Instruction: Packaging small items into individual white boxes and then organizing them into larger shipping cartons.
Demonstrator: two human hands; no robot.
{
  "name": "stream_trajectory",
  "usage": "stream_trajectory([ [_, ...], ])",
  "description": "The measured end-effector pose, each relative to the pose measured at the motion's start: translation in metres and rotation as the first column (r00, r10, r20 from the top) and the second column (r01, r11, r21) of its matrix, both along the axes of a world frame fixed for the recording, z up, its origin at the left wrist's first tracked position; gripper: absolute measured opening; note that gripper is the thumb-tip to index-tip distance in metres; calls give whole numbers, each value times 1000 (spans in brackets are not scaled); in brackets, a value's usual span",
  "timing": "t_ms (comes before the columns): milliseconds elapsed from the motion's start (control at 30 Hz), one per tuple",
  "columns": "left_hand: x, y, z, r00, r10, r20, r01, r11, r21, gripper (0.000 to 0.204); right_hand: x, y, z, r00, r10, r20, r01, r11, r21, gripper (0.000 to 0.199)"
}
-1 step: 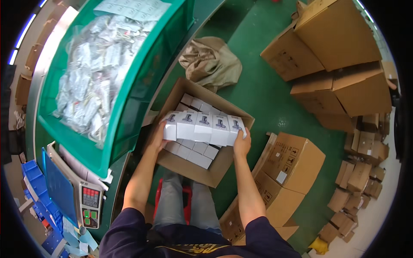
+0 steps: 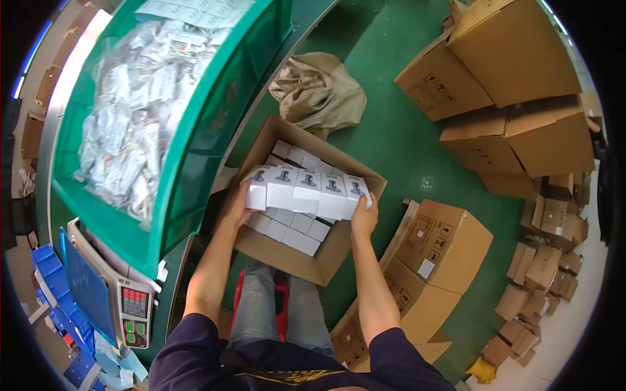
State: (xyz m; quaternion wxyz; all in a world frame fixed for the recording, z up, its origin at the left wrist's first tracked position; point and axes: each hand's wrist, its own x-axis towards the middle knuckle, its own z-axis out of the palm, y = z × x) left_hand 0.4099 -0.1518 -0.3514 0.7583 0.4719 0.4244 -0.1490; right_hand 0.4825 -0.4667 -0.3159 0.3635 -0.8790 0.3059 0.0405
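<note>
1. At the centre of the frame, a row of five small white product boxes (image 2: 306,190) spans the open cardboard carton (image 2: 277,257), side by side, each with a dark printed picture on its upper face.
2. The left hand (image 2: 238,207) grips the row's left end, fingers curled round the end box.
3. The right hand (image 2: 364,217) grips the right end, its thumb and fingers against the last box; the row is clamped between both hands.
4. Below the row, packed white boxes (image 2: 301,241) fill much of the carton's inside; whether the row touches them cannot be told.
5. At upper left stands a green plastic bin (image 2: 199,163) heaped with clear plastic packets (image 2: 134,117), a printed sheet (image 2: 195,12) on top.
6. At lower left is a digital scale (image 2: 135,306) with a blue pan (image 2: 92,287).
7. A crumpled beige sack (image 2: 319,94) lies just beyond the carton, on the green floor (image 2: 424,163).
8. Large brown cartons stand at upper right (image 2: 515,52) and lower right of centre (image 2: 450,247).
9. A red stool (image 2: 283,300) shows at bottom centre, between the person's legs.
</note>
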Motion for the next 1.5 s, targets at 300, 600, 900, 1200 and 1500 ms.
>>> stream_trajectory([
  [300, 123, 28, -177, 882, -421, -213, 465, 700, 542, 58, 37, -3, -151, 964, -83, -251, 80, 997, -23, 48],
  [600, 158, -16, -174, 111, -580, -807, 870, -336, 360, 32, 53, -11, -226, 598, 456, -659, -639, 768, -48, 37],
  [900, 168, -31, -202, -186, -641, -744, 619, -665, 418, 45, 53, -17, -227, 557, 515, -652, -607, 788, 103, 36],
  [1200, 42, -90, -69, 264, -829, -494, 623, -244, 743, 46, -121, -19, 33, 977, 212, -24, -157, 793, 589, 27],
  [1500, -114, -139, 292, 215, -976, -22, 791, 161, 590, 30, -270, -144, 176, 820, 242, -519, 18, 896, 444, 20],
])
